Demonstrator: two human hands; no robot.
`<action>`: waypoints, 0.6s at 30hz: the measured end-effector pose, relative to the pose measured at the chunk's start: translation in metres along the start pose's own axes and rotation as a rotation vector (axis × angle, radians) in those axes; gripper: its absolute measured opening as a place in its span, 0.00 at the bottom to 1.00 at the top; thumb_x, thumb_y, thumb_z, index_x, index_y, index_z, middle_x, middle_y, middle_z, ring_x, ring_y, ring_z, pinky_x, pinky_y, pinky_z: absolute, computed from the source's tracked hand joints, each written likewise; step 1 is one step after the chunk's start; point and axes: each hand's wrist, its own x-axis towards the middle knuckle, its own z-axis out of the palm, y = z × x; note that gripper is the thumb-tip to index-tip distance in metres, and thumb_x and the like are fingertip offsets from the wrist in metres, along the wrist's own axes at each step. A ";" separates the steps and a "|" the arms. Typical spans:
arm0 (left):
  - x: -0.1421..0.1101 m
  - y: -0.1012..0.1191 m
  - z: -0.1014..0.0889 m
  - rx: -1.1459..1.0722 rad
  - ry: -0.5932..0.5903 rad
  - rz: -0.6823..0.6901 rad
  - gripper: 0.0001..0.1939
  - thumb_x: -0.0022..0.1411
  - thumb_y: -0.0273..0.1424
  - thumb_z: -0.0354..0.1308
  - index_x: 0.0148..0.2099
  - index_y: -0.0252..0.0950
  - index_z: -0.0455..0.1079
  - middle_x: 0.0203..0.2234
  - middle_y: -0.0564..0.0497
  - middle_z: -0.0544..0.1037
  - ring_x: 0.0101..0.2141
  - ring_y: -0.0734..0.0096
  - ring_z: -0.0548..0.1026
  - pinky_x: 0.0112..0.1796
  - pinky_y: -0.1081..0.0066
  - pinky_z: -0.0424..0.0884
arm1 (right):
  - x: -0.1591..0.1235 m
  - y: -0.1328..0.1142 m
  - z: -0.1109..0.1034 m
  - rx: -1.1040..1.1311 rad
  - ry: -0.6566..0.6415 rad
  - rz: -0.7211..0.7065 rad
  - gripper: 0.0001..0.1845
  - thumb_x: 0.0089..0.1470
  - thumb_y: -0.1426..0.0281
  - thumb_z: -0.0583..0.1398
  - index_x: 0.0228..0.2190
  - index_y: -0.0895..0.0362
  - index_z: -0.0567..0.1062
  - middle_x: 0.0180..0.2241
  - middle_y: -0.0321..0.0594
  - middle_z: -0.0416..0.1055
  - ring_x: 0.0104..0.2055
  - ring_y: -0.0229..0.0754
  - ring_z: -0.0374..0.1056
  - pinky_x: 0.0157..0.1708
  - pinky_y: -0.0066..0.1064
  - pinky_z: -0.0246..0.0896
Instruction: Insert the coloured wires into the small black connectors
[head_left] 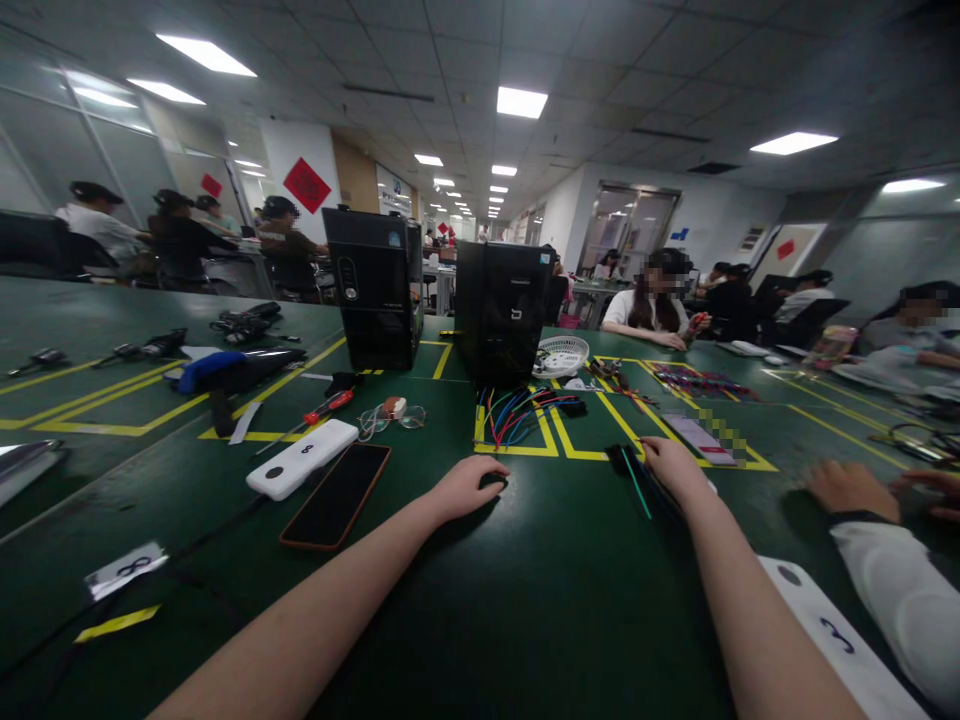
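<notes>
My left hand (471, 487) rests low over the green table with thumb and fingers curled together. Something small and dark shows between its fingertips, too unclear to name. Farther right, my right hand (673, 468) has its fingers closed at a bundle of black wires (660, 492), partly hidden beneath it. A black connector (619, 459) and a loose green wire (637, 484) lie just left of that hand. Beyond both hands, several red, blue and green wires (517, 415) fan out inside a yellow taped square, in front of a black computer case (506, 310).
A second black case (371, 290) stands to the left. A phone (337, 497), a white numbered box (303, 458), glasses (411, 415) and a red screwdriver (328, 406) lie at left. Close on the right are a co-worker's hand (855, 490) and another white box (829, 625).
</notes>
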 end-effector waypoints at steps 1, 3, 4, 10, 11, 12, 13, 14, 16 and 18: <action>0.000 0.001 0.000 0.000 -0.002 -0.001 0.11 0.60 0.31 0.54 0.46 0.38 0.70 0.42 0.50 0.75 0.44 0.66 0.71 0.48 0.66 0.64 | 0.000 0.000 -0.001 0.008 0.008 -0.008 0.21 0.55 0.70 0.49 0.46 0.61 0.73 0.45 0.48 0.72 0.47 0.45 0.67 0.43 0.29 0.59; 0.000 0.001 -0.001 0.002 -0.002 -0.008 0.11 0.60 0.31 0.54 0.46 0.37 0.70 0.42 0.49 0.75 0.44 0.66 0.71 0.48 0.66 0.64 | 0.000 -0.002 -0.004 0.026 -0.020 -0.029 0.21 0.53 0.70 0.51 0.46 0.61 0.74 0.44 0.48 0.73 0.45 0.45 0.68 0.41 0.29 0.59; 0.000 0.002 -0.001 0.002 -0.002 -0.012 0.11 0.60 0.31 0.54 0.46 0.37 0.70 0.42 0.49 0.75 0.44 0.66 0.71 0.48 0.66 0.64 | 0.000 -0.003 -0.005 0.030 -0.048 -0.036 0.21 0.51 0.71 0.52 0.46 0.60 0.74 0.42 0.47 0.74 0.43 0.45 0.69 0.40 0.29 0.59; 0.000 0.001 0.000 0.003 0.003 -0.012 0.11 0.60 0.30 0.54 0.45 0.37 0.70 0.42 0.49 0.75 0.44 0.65 0.71 0.48 0.66 0.64 | -0.001 -0.002 -0.008 0.020 -0.144 -0.046 0.20 0.49 0.72 0.54 0.43 0.59 0.76 0.33 0.45 0.75 0.35 0.42 0.70 0.34 0.28 0.59; 0.001 0.001 0.000 0.003 0.001 -0.014 0.11 0.60 0.30 0.54 0.46 0.37 0.70 0.42 0.49 0.75 0.44 0.65 0.71 0.48 0.65 0.64 | -0.001 -0.002 -0.008 0.036 -0.144 -0.050 0.20 0.49 0.72 0.54 0.43 0.59 0.76 0.32 0.44 0.75 0.34 0.42 0.70 0.34 0.28 0.59; 0.001 0.001 0.000 0.002 -0.002 -0.017 0.11 0.60 0.30 0.54 0.46 0.37 0.70 0.42 0.49 0.75 0.44 0.65 0.71 0.48 0.65 0.64 | -0.001 -0.002 -0.007 0.054 -0.144 -0.053 0.20 0.49 0.72 0.54 0.44 0.59 0.75 0.31 0.43 0.75 0.33 0.41 0.70 0.34 0.28 0.59; 0.001 0.001 0.000 0.001 -0.005 -0.021 0.11 0.60 0.30 0.54 0.46 0.38 0.70 0.42 0.49 0.75 0.45 0.65 0.71 0.48 0.65 0.64 | -0.001 -0.002 -0.007 0.069 -0.143 -0.050 0.20 0.49 0.72 0.53 0.44 0.59 0.75 0.30 0.43 0.75 0.32 0.40 0.70 0.33 0.27 0.59; 0.001 0.002 -0.001 0.000 -0.008 -0.023 0.11 0.60 0.30 0.54 0.46 0.38 0.70 0.43 0.49 0.75 0.45 0.65 0.71 0.48 0.65 0.64 | -0.002 -0.002 -0.006 0.078 -0.144 -0.045 0.20 0.49 0.73 0.53 0.44 0.59 0.75 0.29 0.43 0.75 0.32 0.40 0.70 0.32 0.27 0.59; 0.000 0.003 -0.001 -0.004 -0.012 -0.026 0.11 0.60 0.30 0.54 0.46 0.37 0.70 0.43 0.49 0.75 0.45 0.65 0.71 0.48 0.65 0.64 | -0.002 -0.004 -0.006 0.074 -0.146 -0.038 0.20 0.48 0.73 0.53 0.44 0.59 0.75 0.29 0.42 0.75 0.31 0.40 0.70 0.31 0.27 0.59; 0.000 0.003 -0.002 -0.007 -0.011 -0.024 0.11 0.60 0.30 0.54 0.46 0.37 0.70 0.43 0.49 0.75 0.45 0.65 0.71 0.48 0.65 0.64 | -0.003 -0.007 -0.006 0.054 -0.151 -0.043 0.20 0.48 0.74 0.53 0.43 0.59 0.76 0.29 0.42 0.75 0.31 0.40 0.69 0.31 0.26 0.58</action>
